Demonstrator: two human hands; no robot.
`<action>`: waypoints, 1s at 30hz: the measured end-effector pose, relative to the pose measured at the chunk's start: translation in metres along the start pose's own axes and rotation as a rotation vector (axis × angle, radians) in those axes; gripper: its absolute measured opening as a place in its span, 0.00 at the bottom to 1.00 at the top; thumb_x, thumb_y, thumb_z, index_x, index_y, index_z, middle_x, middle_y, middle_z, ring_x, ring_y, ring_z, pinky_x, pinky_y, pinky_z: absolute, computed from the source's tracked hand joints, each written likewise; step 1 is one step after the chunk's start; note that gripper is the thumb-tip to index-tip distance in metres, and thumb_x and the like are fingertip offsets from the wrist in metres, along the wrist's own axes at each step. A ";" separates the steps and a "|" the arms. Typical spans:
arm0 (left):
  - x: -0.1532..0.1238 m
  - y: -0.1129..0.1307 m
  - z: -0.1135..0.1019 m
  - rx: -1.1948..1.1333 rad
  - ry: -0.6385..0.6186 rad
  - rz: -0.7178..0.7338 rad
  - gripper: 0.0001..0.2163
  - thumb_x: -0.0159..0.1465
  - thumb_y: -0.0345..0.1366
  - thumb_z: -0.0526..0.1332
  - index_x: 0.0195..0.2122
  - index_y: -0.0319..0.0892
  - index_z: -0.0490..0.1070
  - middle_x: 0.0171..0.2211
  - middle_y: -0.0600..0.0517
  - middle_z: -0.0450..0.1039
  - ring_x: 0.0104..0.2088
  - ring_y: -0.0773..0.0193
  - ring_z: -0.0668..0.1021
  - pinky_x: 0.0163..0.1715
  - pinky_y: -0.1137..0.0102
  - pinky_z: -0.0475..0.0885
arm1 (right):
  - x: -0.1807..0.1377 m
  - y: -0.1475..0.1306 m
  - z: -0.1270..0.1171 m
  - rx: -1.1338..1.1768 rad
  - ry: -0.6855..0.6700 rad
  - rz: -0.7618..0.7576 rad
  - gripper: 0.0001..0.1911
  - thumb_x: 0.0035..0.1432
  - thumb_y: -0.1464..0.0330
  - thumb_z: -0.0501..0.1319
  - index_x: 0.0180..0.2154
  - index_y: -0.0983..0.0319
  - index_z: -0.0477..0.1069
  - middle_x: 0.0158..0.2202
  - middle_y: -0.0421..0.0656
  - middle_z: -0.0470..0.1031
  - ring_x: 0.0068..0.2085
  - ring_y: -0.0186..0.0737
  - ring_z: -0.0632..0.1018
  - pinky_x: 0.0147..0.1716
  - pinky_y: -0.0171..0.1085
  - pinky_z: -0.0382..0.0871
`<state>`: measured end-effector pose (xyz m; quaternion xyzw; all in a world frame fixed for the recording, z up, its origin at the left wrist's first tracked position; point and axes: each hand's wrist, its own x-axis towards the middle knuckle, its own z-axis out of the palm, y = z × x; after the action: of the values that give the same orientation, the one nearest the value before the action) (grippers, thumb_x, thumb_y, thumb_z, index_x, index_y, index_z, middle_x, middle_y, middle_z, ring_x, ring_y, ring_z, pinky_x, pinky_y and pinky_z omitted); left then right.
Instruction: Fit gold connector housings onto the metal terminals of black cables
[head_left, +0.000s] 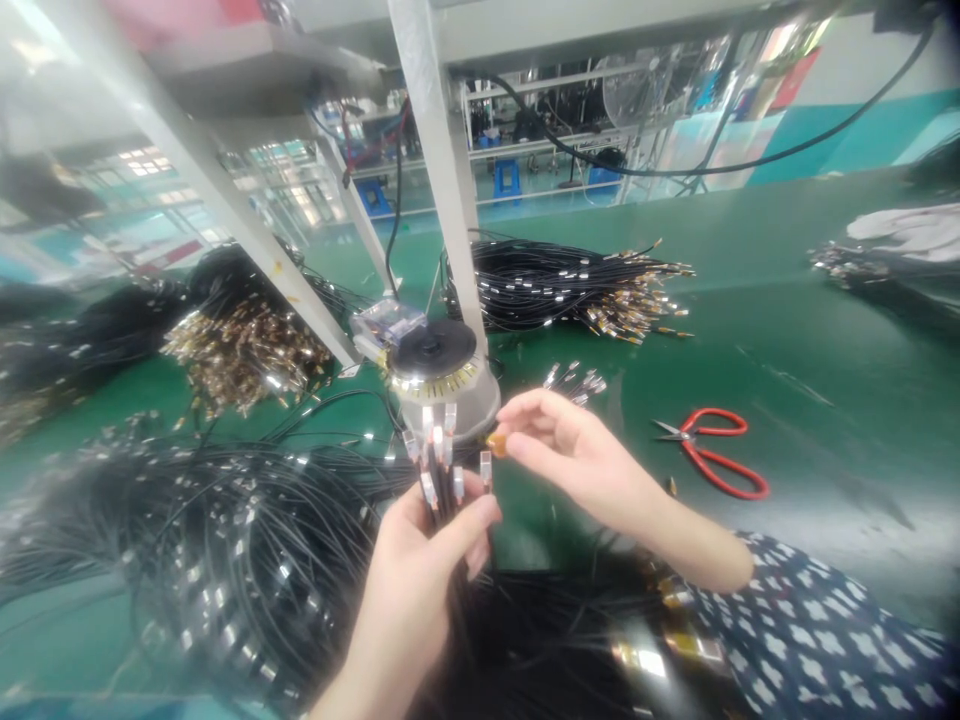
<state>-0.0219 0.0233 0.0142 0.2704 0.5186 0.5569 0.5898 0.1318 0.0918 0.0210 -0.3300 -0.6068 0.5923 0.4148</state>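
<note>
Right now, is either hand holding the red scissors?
No, the scissors lie on the green table, while the left hand holds cables and the right hand pinches a small amber piece.

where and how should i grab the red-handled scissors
Probably best by the red handles, coming from the picture's right and above: the scissors lie on the green table with the handles spread toward the right and the pointed blades facing left, so that approach avoids the tips.
</note>
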 end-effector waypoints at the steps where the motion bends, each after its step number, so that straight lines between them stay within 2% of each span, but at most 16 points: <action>1: 0.000 0.001 -0.001 -0.005 0.014 0.006 0.10 0.50 0.31 0.73 0.30 0.37 0.73 0.19 0.57 0.70 0.15 0.76 0.65 0.15 0.79 0.59 | -0.001 0.002 -0.002 0.047 0.011 0.014 0.10 0.59 0.67 0.62 0.42 0.61 0.68 0.40 0.43 0.76 0.42 0.38 0.77 0.45 0.39 0.69; 4: -0.001 0.001 -0.001 -0.017 0.023 0.013 0.11 0.50 0.31 0.73 0.30 0.37 0.73 0.19 0.56 0.70 0.15 0.76 0.66 0.15 0.79 0.59 | -0.005 0.005 -0.005 0.152 -0.013 0.063 0.12 0.57 0.67 0.65 0.42 0.61 0.66 0.37 0.42 0.76 0.39 0.36 0.77 0.43 0.38 0.69; 9: -0.002 0.000 0.002 -0.037 0.026 0.006 0.12 0.50 0.30 0.73 0.34 0.38 0.73 0.18 0.58 0.70 0.14 0.76 0.65 0.13 0.80 0.60 | -0.009 0.008 0.000 0.169 0.002 0.062 0.17 0.49 0.69 0.70 0.39 0.61 0.67 0.31 0.39 0.76 0.34 0.35 0.75 0.40 0.38 0.68; 14: -0.005 0.001 0.003 -0.028 0.017 0.057 0.14 0.51 0.30 0.73 0.38 0.41 0.74 0.20 0.59 0.70 0.13 0.76 0.66 0.12 0.80 0.61 | -0.010 0.007 0.007 0.169 -0.004 0.041 0.14 0.50 0.72 0.68 0.38 0.62 0.67 0.30 0.39 0.76 0.33 0.35 0.75 0.39 0.39 0.68; 22: -0.006 0.001 0.002 -0.030 -0.004 0.059 0.12 0.52 0.29 0.72 0.37 0.41 0.75 0.20 0.58 0.72 0.13 0.76 0.67 0.11 0.80 0.63 | -0.008 0.006 0.010 0.116 0.008 0.023 0.14 0.49 0.74 0.68 0.37 0.62 0.68 0.29 0.38 0.75 0.33 0.34 0.74 0.41 0.39 0.68; 30: -0.007 0.001 0.001 -0.037 -0.008 0.050 0.13 0.52 0.29 0.72 0.37 0.41 0.74 0.22 0.58 0.73 0.12 0.75 0.68 0.11 0.79 0.65 | -0.009 0.008 0.012 0.167 0.019 0.015 0.12 0.50 0.74 0.68 0.37 0.63 0.68 0.28 0.37 0.74 0.32 0.33 0.74 0.40 0.37 0.68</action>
<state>-0.0199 0.0173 0.0177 0.2745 0.4990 0.5800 0.5825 0.1244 0.0796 0.0129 -0.3045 -0.5488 0.6407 0.4423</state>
